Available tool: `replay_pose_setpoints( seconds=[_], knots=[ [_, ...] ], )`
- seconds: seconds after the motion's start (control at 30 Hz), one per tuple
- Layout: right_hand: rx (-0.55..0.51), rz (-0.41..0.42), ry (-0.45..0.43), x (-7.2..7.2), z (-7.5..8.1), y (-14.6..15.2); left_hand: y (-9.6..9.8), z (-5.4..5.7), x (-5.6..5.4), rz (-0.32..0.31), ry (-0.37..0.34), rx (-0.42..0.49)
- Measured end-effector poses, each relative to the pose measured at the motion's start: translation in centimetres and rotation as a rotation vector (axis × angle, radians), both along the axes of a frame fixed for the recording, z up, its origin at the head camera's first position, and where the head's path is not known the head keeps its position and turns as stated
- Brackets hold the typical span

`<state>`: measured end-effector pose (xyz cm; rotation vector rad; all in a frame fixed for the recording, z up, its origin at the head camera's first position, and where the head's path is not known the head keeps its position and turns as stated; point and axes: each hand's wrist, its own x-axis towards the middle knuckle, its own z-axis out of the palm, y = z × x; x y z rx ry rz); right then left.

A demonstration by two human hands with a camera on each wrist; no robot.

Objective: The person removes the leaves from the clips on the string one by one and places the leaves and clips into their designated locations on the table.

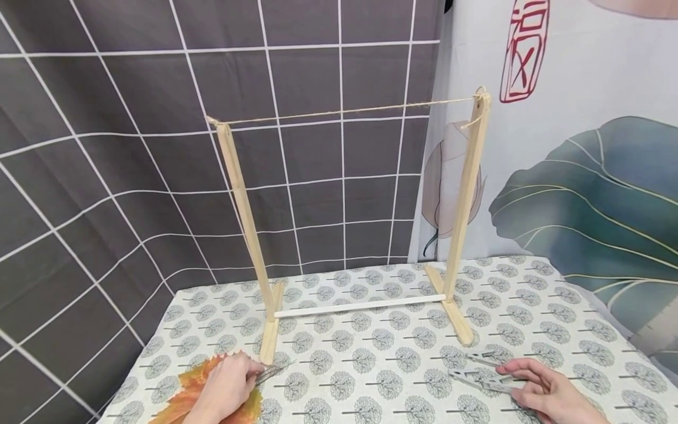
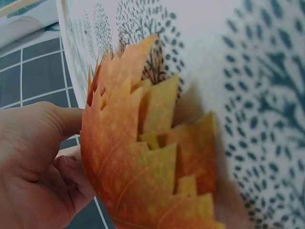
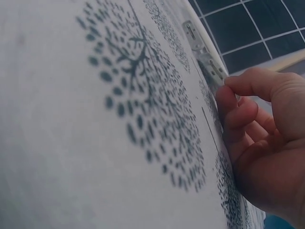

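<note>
At the table's front left, my left hand (image 1: 225,383) grips a stack of orange and yellow maple leaves (image 1: 182,393). Thin dark stems (image 1: 274,372) stick out past its fingertips toward the right. The left wrist view shows the toothed leaf edges (image 2: 124,143) layered over one another, with part of the fingers behind them. On the right side, my right hand (image 1: 551,388) pinches the end of a pale grey clothespin (image 3: 205,52) between thumb and forefinger, low over the cloth. More grey clothespins (image 1: 477,378) lie just under and beside those fingers; their exact number is unclear.
A wooden frame stands behind the hands, with a left post (image 1: 246,218), a right post (image 1: 466,206) and a white bar (image 1: 360,306) low between them. Twine (image 1: 344,111) runs across the top. The tree-print tablecloth (image 1: 392,353) covers the table; a grid-patterned curtain (image 1: 312,206) hangs behind.
</note>
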<state>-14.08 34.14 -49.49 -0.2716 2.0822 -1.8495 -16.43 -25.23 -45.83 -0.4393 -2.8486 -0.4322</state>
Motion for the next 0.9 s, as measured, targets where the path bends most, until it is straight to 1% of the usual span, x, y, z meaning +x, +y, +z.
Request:
replay_pose_setpoints(
  seconds=[0.07, 0.17, 0.23, 0.27, 0.37, 0.47, 0.57, 0.63, 0.7, 0.77, 0.83, 0.9],
  knots=[
    [-0.008, -0.002, 0.024, 0.0, 0.0, -0.2, 0.0, 0.0, 0.1, -0.003, -0.007, 0.008],
    [-0.05, 0.034, 0.056, 0.1, 0.1, -0.2, -0.1, -0.1, 0.1, -0.012, -0.019, 0.015],
    [-0.078, 0.051, 0.059, 0.1, 0.1, -0.2, -0.2, -0.1, 0.1, -0.018, -0.025, 0.02],
    [-0.077, 0.045, 0.047, 0.1, 0.2, -0.2, -0.2, -0.1, 0.1, -0.023, -0.025, 0.02],
    [-0.019, -0.012, -0.005, 0.2, 0.5, -0.2, -0.1, -0.1, 0.2, -0.023, -0.026, 0.03],
    [0.033, -0.084, -0.07, 0.3, 0.9, -0.1, 0.1, -0.1, 0.4, -0.008, -0.024, 0.039],
    [0.06, -0.165, -0.087, 0.4, 1.4, 0.0, 0.3, -0.1, 0.6, 0.019, -0.012, 0.046],
    [0.063, -0.221, -0.078, 0.5, 1.8, 0.0, 0.4, -0.1, 0.7, 0.039, 0.006, 0.057],
    [0.086, -0.274, -0.024, 0.5, 2.2, 0.0, 0.5, -0.1, 0.8, 0.059, 0.032, 0.067],
    [0.114, -0.31, 0.009, 0.5, 2.8, -0.1, 0.6, 0.0, 1.0, 0.069, 0.071, 0.078],
    [0.167, -0.327, 0.051, 0.4, 3.3, -0.3, 0.8, 0.1, 1.2, 0.073, 0.116, 0.086],
    [0.248, -0.343, 0.117, 0.3, 4.0, -0.5, 1.1, 0.3, 1.4, 0.074, 0.169, 0.1]
  ],
)
